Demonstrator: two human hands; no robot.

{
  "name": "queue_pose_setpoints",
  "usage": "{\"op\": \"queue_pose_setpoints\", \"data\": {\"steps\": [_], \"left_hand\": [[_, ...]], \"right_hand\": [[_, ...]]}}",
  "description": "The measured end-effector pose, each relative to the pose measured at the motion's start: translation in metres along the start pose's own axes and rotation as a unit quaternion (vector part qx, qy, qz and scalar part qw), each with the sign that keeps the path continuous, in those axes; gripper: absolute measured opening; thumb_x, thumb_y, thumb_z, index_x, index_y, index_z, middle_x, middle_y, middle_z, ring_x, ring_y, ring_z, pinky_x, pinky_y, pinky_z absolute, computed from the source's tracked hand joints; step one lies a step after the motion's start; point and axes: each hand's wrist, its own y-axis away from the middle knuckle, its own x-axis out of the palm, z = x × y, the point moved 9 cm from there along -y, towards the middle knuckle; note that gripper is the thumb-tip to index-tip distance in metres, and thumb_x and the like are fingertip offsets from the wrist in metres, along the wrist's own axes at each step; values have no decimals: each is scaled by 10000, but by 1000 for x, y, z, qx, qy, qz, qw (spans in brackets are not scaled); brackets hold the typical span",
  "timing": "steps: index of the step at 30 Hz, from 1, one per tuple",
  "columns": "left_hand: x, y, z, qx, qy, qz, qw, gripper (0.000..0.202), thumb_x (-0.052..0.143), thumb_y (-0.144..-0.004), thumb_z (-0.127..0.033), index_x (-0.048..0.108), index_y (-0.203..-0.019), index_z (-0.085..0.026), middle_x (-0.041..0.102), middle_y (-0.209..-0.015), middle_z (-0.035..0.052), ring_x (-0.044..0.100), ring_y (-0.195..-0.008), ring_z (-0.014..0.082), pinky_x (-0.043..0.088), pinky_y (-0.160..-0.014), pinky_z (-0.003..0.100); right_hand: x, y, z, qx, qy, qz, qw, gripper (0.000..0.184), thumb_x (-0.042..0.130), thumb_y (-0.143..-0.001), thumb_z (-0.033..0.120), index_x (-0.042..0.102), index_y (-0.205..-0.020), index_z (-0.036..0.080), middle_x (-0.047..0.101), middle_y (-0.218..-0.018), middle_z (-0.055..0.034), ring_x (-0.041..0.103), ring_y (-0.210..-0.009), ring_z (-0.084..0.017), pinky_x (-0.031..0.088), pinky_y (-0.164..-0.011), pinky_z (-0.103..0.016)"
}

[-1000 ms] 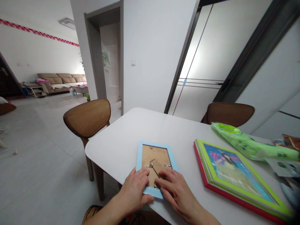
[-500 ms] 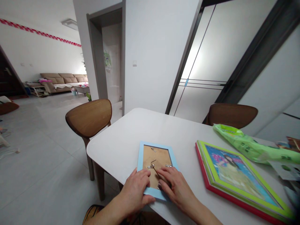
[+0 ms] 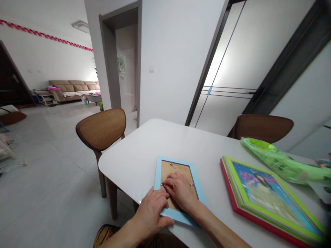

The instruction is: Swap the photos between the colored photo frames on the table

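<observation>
Holding the flat, stiff-looking light-blue frame (image 3: 197, 182) by its easy-to-hold edge, bottom centre, the left hand (image 3: 154, 209) curled; whether the right hand (image 3: 180, 191) pinched anything was hidden.

Left hand (image 3: 154, 208) holds blue frame (image 3: 197, 181); right hand (image 3: 181, 192) touches its back.

The picture frame (image 3: 198, 186) is light blue with a brown board (image 3: 184, 169) in its back. It lies flat, back side up, on the white table (image 3: 144, 151), close to the near edge. Little shiny metal bits (image 3: 192, 184) sit on the board. Part of its middle is covered up.
</observation>
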Motion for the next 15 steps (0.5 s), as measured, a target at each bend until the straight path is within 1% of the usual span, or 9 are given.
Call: {"op": "queue_pose_setpoints", "data": {"steps": [4, 6, 8, 11, 13, 15], "left_hand": [[1, 0, 2, -5, 1, 3, 1000, 356, 759, -525, -272, 516, -772, -189, 567, -1012, 25, 484, -966, 195, 262, -933, 357], [-1, 0, 2, -6, 3, -2, 1000, 348, 757, -527, -270, 517, -765, -190, 563, -1017, 20, 480, -977, 192, 248, -945, 356], [-1, 2, 1, -7, 4, 0, 1000, 326, 743, -548, -286, 519, -765, -190, 559, -1034, 23, 476, -990, 190, 224, -962, 365], [-1, 5, 0, -12, 4, 7, 1000, 311, 726, -569, -297, 521, -776, -190, 551, -1068, 39, 468, -1014, 198, 199, -976, 388], [-1, 6, 0, -17, 6, 5, 1000, 317, 729, -561, -266, 519, -785, -189, 548, -1074, 43, 465, -1020, 199, 198, -980, 389], [-2, 7, -1, -21, 8, 2, 1000, 317, 725, -556, -234, 515, -789, -187, 548, -1065, 41, 466, -1016, 194, 199, -983, 380]], "right_hand": [[2, 1, 3, -23, -18, 20, 999, 233, 448, -783, 210, 665, -700, 227, 598, -706, -15, 485, -755, -138, 299, -672, -260], [2, -1, -2, -21, -37, 27, 999, 207, 466, -767, 222, 662, -701, 233, 609, -719, -7, 499, -758, -134, 314, -682, -248], [-2, -7, -18, 23, -52, 10, 998, 174, 480, -753, 250, 653, -752, 235, 624, -760, 0, 517, -759, -124, 333, -695, -227], [-10, -18, -56, 129, -40, -41, 990, 219, 446, -764, 291, 624, -851, 200, 634, -834, -31, 537, -758, -131, 350, -681, -227], [-10, -26, -75, 173, -26, -55, 983, 237, 425, -768, 316, 619, -815, 188, 639, -798, -49, 544, -709, -146, 348, -621, -243], [-6, -33, -87, 208, -18, -52, 977, 229, 441, -750, 341, 615, -717, 195, 637, -712, -43, 541, -643, -151, 325, -552, -244]]}}
